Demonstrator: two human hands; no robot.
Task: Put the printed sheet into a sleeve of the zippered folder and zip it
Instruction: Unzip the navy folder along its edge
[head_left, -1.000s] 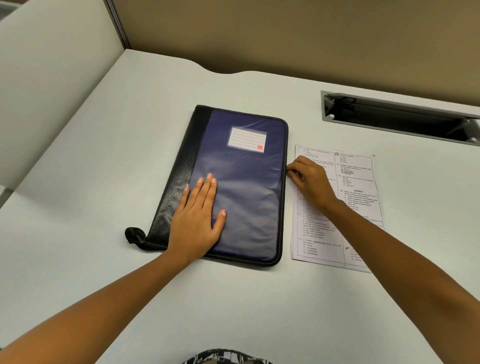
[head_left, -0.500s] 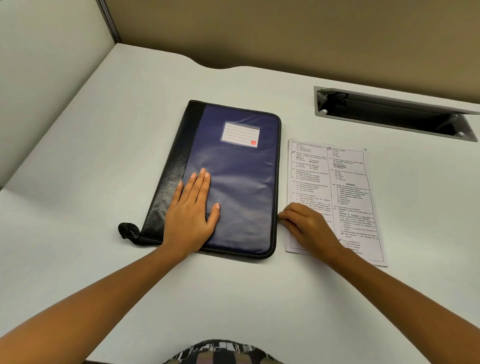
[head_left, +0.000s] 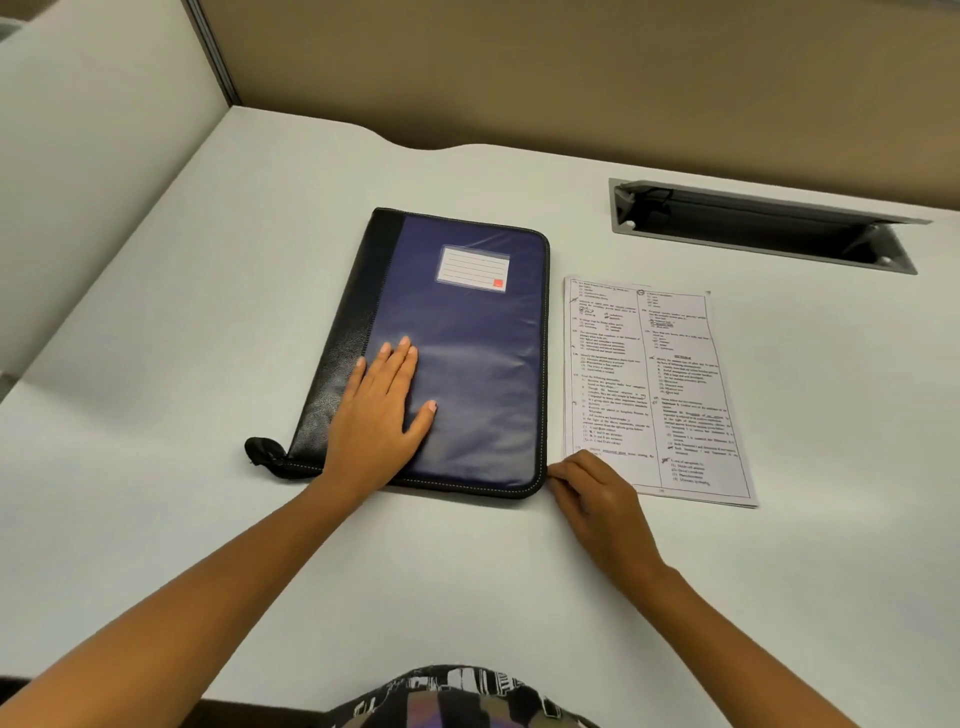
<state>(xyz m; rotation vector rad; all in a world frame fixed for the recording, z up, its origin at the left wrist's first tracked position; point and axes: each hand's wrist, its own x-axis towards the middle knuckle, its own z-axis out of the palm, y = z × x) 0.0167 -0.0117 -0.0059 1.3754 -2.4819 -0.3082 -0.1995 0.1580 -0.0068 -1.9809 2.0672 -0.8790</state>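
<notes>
The zippered folder (head_left: 472, 353), dark blue with a black spine strip and a white label (head_left: 472, 268), lies closed and flat on the desk. My left hand (head_left: 382, 415) rests flat on its lower left part, fingers straight, holding nothing. My right hand (head_left: 597, 496) is at the folder's near right corner, its fingertips pinched against the zipper edge; the zipper pull itself is hidden under them. The printed sheet (head_left: 660, 374) lies flat just right of the folder, and my right hand covers its near left corner.
The pale desk (head_left: 208, 312) ends at a beige partition (head_left: 519, 67) behind and a white side panel (head_left: 93, 130) on the left. A grey cable slot (head_left: 753, 223) with a raised flap sits at the back right. A black tab (head_left: 262, 451) sticks out at the folder's near left corner.
My right hand has slid toward me along the folder's right zipper edge, from mid-height down to the near right corner. My left hand has stayed flat on the cover.
</notes>
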